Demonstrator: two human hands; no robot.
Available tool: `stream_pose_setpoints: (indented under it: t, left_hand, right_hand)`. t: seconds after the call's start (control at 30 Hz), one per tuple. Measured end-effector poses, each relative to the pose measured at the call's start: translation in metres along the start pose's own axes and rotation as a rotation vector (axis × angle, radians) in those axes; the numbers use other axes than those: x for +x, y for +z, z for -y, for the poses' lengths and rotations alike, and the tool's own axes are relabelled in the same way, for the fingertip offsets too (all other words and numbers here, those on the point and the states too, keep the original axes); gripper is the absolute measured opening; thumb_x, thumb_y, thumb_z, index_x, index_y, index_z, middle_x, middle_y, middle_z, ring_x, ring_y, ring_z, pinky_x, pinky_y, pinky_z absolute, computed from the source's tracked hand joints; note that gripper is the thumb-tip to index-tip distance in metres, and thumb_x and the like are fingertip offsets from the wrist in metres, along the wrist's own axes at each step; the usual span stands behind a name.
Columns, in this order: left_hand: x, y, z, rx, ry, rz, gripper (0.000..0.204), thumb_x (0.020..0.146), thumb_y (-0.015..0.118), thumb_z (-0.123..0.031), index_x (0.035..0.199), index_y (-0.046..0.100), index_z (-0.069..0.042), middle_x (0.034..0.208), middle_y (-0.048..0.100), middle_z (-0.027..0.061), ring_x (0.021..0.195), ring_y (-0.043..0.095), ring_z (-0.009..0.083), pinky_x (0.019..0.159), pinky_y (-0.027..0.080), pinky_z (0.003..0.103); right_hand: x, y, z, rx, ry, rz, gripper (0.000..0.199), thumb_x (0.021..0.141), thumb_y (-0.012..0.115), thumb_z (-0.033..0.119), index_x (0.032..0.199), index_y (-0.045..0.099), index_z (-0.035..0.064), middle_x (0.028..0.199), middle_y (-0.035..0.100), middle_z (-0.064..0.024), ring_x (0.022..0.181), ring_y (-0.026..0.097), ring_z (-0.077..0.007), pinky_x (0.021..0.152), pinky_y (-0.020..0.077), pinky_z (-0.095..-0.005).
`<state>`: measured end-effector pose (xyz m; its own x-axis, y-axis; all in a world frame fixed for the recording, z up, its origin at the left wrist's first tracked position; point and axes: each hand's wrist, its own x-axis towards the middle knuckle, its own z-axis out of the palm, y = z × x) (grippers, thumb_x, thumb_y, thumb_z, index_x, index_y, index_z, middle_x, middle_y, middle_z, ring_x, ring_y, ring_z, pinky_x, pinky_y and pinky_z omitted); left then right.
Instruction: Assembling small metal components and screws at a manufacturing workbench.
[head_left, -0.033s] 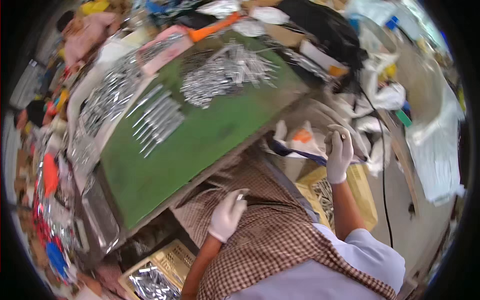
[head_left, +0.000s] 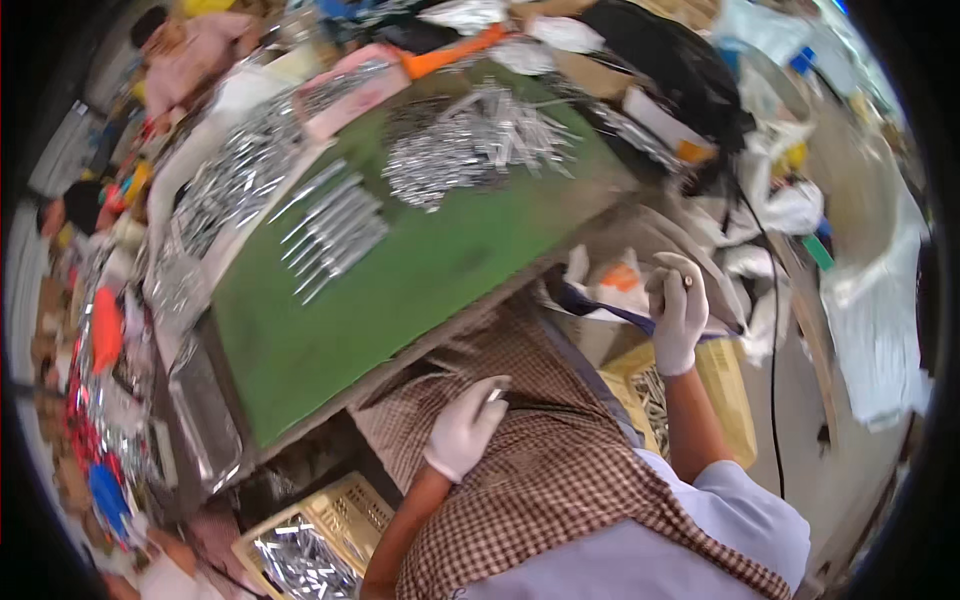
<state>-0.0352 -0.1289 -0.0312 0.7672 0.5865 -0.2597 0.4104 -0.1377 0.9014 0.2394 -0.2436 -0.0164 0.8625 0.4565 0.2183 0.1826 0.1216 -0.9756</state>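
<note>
nothing has moved since the earlier frame. the gloved left hand point(head_left: 463, 428) rests curled on the checked apron point(head_left: 540, 470), pinching a small metal piece point(head_left: 495, 394); the gloved right hand point(head_left: 678, 312) grips a thin rod point(head_left: 687, 283) beside the green table point(head_left: 400, 280).

Green table point(head_left: 400, 290), silver rod heap point(head_left: 470, 145); aligned rods point(head_left: 335, 240)

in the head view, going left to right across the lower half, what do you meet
yellow crate of silvery pieces → left hand in a white glove → checked cloth → right hand in a white glove → white sheet
</note>
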Motion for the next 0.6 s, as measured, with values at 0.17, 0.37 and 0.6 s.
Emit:
stream_pose_setpoints:
  t: [0.17,0.37,0.6]
  left_hand:
    - [-0.016,-0.003,0.000,0.093,0.119,-0.171,0.040,0.090,0.064,-0.020,0.128,0.059,-0.004,0.115,0.067,0.0165,0.102,0.067,0.0273,0.091,0.052,0.034]
    - [-0.034,-0.029,-0.010,0.341,0.135,-0.491,0.040,0.084,0.070,-0.022,0.120,0.062,-0.008,0.101,0.070,0.0124,0.085,0.070,0.0296,0.073,0.058,0.035]
    - [-0.051,-0.063,-0.010,0.367,0.198,-0.763,0.044,0.083,0.071,-0.017,0.124,0.057,-0.006,0.100,0.070,0.0126,0.080,0.071,0.0276,0.067,0.057,0.034]
  right_hand:
    - [-0.007,0.091,0.023,-0.028,-0.434,0.444,0.016,0.085,0.055,0.000,0.097,0.066,-0.0010,0.082,0.068,-0.0112,0.063,0.060,-0.0170,0.064,0.0489,-0.0273]
    - [-0.008,0.155,0.039,-0.199,-0.666,0.777,0.016,0.080,0.068,0.001,0.095,0.066,0.0073,0.084,0.069,-0.0113,0.062,0.063,-0.0250,0.056,0.0497,-0.0335]
    - [0.004,0.179,0.024,-0.384,-0.406,0.703,0.008,0.088,0.062,0.002,0.095,0.067,0.0017,0.090,0.068,-0.0127,0.078,0.065,-0.0215,0.074,0.0509,-0.0299]
